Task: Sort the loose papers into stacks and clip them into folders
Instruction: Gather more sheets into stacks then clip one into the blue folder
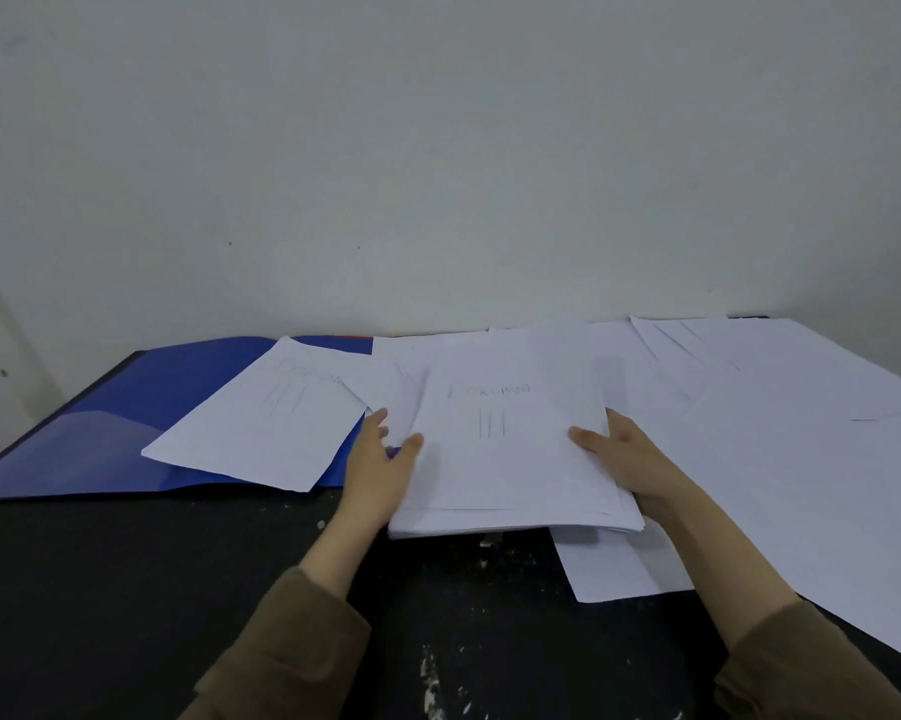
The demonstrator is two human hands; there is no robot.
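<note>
Paper stack [510, 459] gripped by left hand [378, 472], right hand [627, 459]

Dim, flat indoor light with a grey-blue cast, soft faint shadows under the paper stack [510, 459], no glare, whole picture slightly soft, pencil marks hazy, wide-angle bending of the table [126, 589] edges

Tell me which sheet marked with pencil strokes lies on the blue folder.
The single tilted sheet at left: it rests alone on the open blue folder. The other marked sheet tops the stack gripped between the left hand and right hand.
</note>
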